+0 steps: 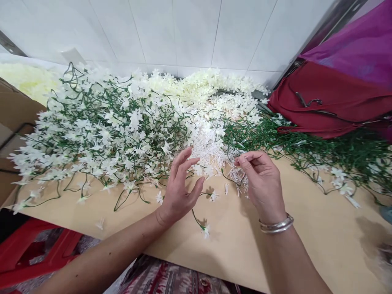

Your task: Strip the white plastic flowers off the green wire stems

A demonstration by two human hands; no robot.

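Sitting with patterned cloth (171, 281) right under the camera, and stretching two bare arms out over a tan table (306, 245). Wearing silver bangles (277, 224) on the right wrist.

Holding the left hand (180, 188) half open, with fingers bent and spread apart and the thumb pointing toward the other hand. Gripping nothing clear with it. Covering one end of a thin green stem (196, 216) that has a small white flower at its far end, touching it or not, too hard to tell.

Curling the right hand (261, 181) almost closed, pressing thumb and first finger together at the edge of a pile of white spiky bits (211, 151). Maybe pinching one tiny bit, too small to tell.

Looking at bits like little white stars with thin points, heaped up and fluffy. Reaching them just past the fingertips, between the two hands and a little farther from the body, right against the right fingertips.

Facing a big heap of white flowers on green stems (107, 130) on the left, bare green stems (321, 147) on the right, and cream petals (208, 83) by the white tile wall (190, 32). Having a red bag (330, 102) under purple cloth (361, 45) at the far right, and a red stool (30, 253) below a brown box (15, 118) at the left.
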